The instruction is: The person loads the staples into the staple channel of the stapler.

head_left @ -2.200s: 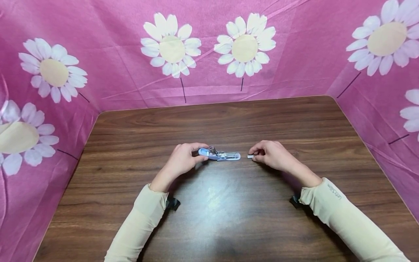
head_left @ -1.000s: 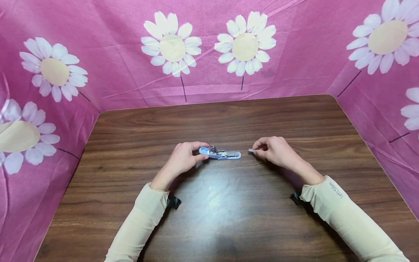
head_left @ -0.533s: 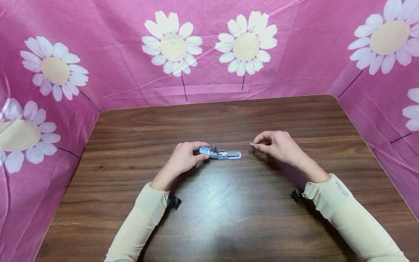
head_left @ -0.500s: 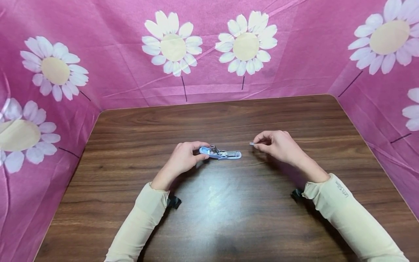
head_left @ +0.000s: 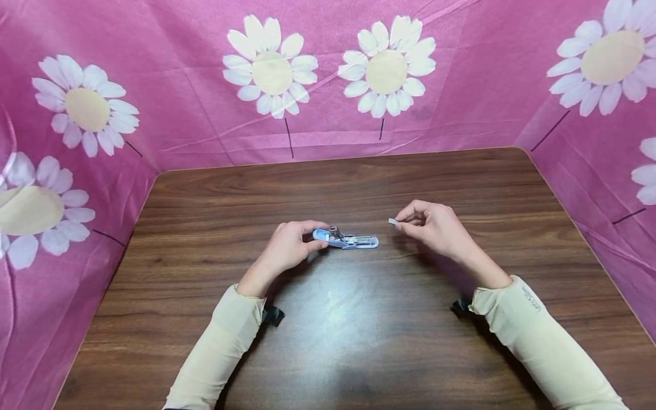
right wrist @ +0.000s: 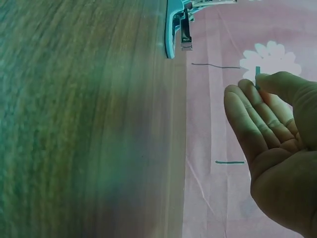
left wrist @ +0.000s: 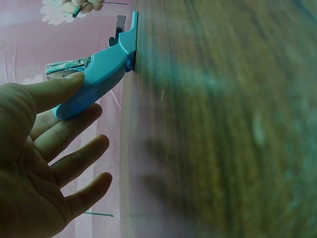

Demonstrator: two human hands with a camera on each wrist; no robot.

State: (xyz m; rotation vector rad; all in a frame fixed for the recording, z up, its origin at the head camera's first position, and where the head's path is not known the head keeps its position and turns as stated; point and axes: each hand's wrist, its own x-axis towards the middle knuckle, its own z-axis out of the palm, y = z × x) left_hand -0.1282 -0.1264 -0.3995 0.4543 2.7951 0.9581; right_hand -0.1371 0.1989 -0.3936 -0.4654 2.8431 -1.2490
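Blue plastic-and-metal stapler (head_left: 351, 245), opened, is pinched by the left hand (head_left: 288, 246), short of the far edge of the brown wooden desk (head_left: 328, 353); slackening could drop the small grey strip (head_left: 392, 221) the right hand (head_left: 434, 229) pinches.

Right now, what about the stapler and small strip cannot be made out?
Head view: the small strip, too tiny to identify; its held end, hidden by the right hand.
Head view: part of the stapler, hidden by the left hand.
Right wrist view: the stapler's held end, cut off by the top edge.
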